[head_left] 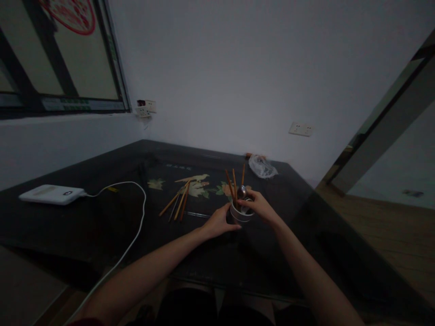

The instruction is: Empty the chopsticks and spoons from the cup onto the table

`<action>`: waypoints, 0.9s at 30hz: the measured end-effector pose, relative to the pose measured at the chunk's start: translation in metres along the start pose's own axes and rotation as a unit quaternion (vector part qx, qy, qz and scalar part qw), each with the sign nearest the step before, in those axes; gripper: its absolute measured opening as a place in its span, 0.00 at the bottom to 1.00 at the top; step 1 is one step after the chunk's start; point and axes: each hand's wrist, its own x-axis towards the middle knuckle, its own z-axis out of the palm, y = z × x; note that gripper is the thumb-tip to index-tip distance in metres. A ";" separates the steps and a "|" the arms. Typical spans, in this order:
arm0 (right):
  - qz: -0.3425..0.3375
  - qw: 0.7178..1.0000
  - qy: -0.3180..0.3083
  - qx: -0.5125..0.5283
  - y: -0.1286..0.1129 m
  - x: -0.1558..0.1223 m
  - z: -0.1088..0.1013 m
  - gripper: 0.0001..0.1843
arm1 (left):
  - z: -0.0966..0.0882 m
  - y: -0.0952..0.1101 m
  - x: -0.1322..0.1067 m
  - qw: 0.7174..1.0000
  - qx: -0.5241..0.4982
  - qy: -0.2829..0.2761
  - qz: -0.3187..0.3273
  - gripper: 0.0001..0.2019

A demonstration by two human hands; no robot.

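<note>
A white cup [242,218] stands on the dark table in front of me, with several wooden chopsticks [234,183] upright in it. Around the cup's left side curves my left hand [219,222], its thumb along the front. My right hand [260,206] is at the cup's mouth, fingers closed on a shiny metal spoon [242,192] whose rounded end sticks up beside the chopsticks. Its fingertips partly hide the rim and the spoon's lower part. Left of the cup, several loose chopsticks [180,203] lie fanned out on the tabletop.
A white box-like device [52,194] lies at the left, its white cable [142,213] running across the table toward me. A clear plastic bag [262,166] is near the back edge. The dark table [112,167] meets the wall, which has sockets [301,129].
</note>
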 end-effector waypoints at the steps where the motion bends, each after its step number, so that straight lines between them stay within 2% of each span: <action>1: 0.001 1.000 0.000 0.000 -0.001 -0.001 0.000 0.17 | 0.000 0.000 0.000 1.000 -0.001 -0.001 0.002 0.39; 7: -0.009 1.000 -0.004 -0.012 0.004 -0.002 -0.005 0.16 | -0.001 0.002 0.000 1.000 0.012 -0.001 0.004 0.39; 13: -0.049 0.998 0.008 -0.045 0.008 -0.005 -0.006 0.16 | 0.000 0.003 0.000 1.000 -0.001 -0.001 0.000 0.38; 22: -0.096 0.991 0.068 -0.069 0.012 -0.016 -0.005 0.11 | -0.001 0.004 0.000 1.000 0.002 -0.002 -0.003 0.37; 27: -0.131 0.978 0.101 -0.125 0.015 -0.016 -0.001 0.12 | -0.001 0.002 0.000 1.000 -0.002 -0.001 -0.006 0.36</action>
